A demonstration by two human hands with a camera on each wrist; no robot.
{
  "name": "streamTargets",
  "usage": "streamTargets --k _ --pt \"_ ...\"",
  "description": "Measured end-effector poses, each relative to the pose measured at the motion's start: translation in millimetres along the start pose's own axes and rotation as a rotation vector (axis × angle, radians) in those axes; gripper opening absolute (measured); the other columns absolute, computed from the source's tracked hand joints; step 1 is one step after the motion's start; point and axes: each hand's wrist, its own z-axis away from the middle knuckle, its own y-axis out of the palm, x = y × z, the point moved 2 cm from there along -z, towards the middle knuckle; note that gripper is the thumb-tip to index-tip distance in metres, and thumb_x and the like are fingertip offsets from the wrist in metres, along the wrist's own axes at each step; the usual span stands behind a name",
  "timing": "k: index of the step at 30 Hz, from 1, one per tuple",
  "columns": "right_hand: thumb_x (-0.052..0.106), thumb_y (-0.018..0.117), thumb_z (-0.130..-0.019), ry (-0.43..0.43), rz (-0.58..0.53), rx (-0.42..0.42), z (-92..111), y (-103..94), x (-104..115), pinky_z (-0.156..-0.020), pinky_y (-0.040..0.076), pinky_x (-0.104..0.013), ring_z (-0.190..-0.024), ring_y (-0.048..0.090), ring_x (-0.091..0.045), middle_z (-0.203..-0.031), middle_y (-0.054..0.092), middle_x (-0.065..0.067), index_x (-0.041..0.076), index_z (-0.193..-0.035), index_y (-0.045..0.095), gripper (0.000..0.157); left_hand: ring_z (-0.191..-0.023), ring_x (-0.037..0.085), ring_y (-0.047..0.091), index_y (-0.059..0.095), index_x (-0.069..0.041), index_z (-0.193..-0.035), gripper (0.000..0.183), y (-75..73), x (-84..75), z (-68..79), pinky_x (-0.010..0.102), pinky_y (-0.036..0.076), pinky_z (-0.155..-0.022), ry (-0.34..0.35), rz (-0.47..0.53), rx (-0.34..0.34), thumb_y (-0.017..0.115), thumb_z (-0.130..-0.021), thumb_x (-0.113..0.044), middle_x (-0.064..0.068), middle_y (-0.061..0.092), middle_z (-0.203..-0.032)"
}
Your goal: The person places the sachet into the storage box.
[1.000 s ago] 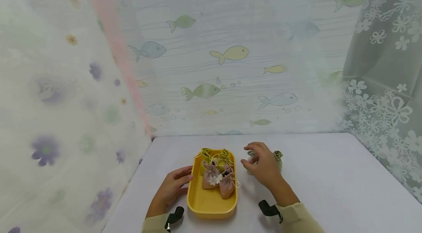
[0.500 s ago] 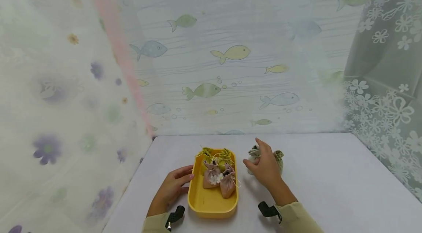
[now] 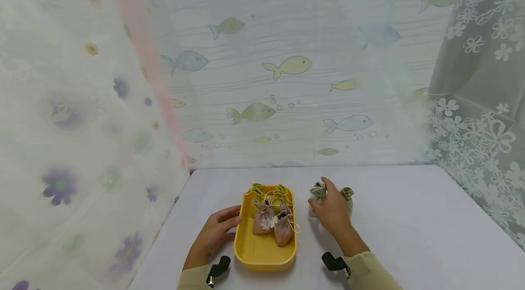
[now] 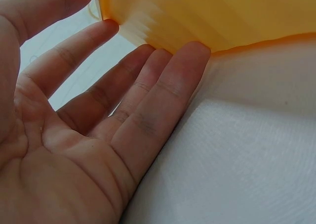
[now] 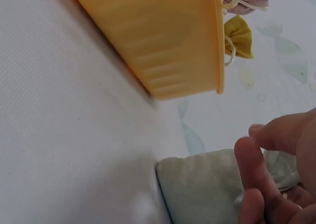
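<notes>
My left hand rests with relaxed fingers against the left side of a yellow tray; in the left wrist view the fingertips touch its lower wall. The tray contains mustard drawstring pouches and pinkish ones, one pink pouch leaning against its right wall. My right hand is at a pale green drawstring pouch, thumb and index finger spread to either side of its gathered neck. The right wrist view shows this pouch partly behind my fingers, so firm contact is unclear. A darker green pouch stands just behind my hand, mostly hidden.
A white tabletop lies beneath everything. Behind it hangs a fish-printed curtain, with a flower-printed sheet on the left and a lacy flowered one on the right. White flowers decorate the pink pouches.
My right hand has shifted slightly right onto the pale green pouch, and its thumb and index finger have drawn a little closer around the neck. My left hand and the tray have stayed put.
</notes>
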Motion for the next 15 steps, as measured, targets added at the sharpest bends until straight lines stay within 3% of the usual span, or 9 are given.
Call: streamTargets --k 3,5,7,9,12,15 --pt "0.028 0.080 -0.091 -0.004 0.042 -0.056 0.2 -1.2 -1.6 -0.069 0.059 -0.041 -0.083 0.072 -0.025 -0.122 0.072 -0.019 0.010 -0.150 0.049 0.069 -0.122 0.023 0.067 0.057 -0.013 -0.148 0.063 0.5 -0.2 -0.6 0.042 0.062 -0.092 0.005 -0.002 0.002 0.077 -0.093 -0.036 0.015 0.057 -0.151" --pt "0.029 0.080 -0.090 -0.019 0.065 -0.090 0.6 -2.1 -2.6 -0.078 0.061 -0.047 -0.099 0.072 -0.032 -0.132 0.068 -0.020 0.008 -0.142 0.057 0.061 -0.122 0.023 0.066 0.057 -0.013 -0.148 0.063 0.7 -0.4 -1.1 0.042 0.062 -0.092 0.006 -0.001 0.001 0.077 -0.093 -0.036 0.015 0.056 -0.151" --pt "0.029 0.081 -0.090 -0.032 0.084 -0.116 0.7 -2.5 -3.2 -0.085 0.061 -0.049 -0.111 0.071 -0.034 -0.130 0.070 -0.020 0.007 -0.136 0.062 0.054 -0.122 0.023 0.066 0.057 -0.013 -0.149 0.063 0.8 -0.4 -1.8 0.042 0.062 -0.092 0.009 -0.004 0.001 0.077 -0.093 -0.036 0.015 0.056 -0.151" --pt "0.028 0.082 -0.090 -0.044 0.079 -0.132 1.0 -2.9 -3.8 -0.079 0.062 -0.046 -0.103 0.073 -0.031 -0.123 0.074 -0.019 0.007 -0.132 0.065 0.050 -0.122 0.023 0.066 0.057 -0.013 -0.149 0.063 0.9 -0.5 -2.1 0.042 0.062 -0.092 0.009 -0.007 -0.001 0.077 -0.093 -0.036 0.015 0.056 -0.151" --pt "0.026 0.081 -0.090 -0.053 0.041 -0.146 0.9 -3.2 -3.6 -0.065 0.059 -0.036 -0.080 0.074 -0.020 -0.098 0.079 -0.011 0.008 -0.126 0.069 0.042 -0.122 0.024 0.067 0.058 -0.013 -0.148 0.063 0.7 -0.3 -2.0 0.042 0.062 -0.092 0.003 -0.008 -0.007 0.077 -0.093 -0.036 0.015 0.057 -0.150" --pt "0.023 0.079 -0.092 -0.057 -0.014 -0.148 0.8 -3.6 -3.5 -0.053 0.052 -0.028 -0.063 0.069 -0.011 -0.075 0.076 -0.002 0.008 -0.122 0.072 0.034 -0.122 0.024 0.067 0.058 -0.013 -0.147 0.062 0.2 0.2 -1.4 0.042 0.062 -0.092 -0.008 -0.007 -0.016 0.078 -0.093 -0.035 0.015 0.057 -0.150"
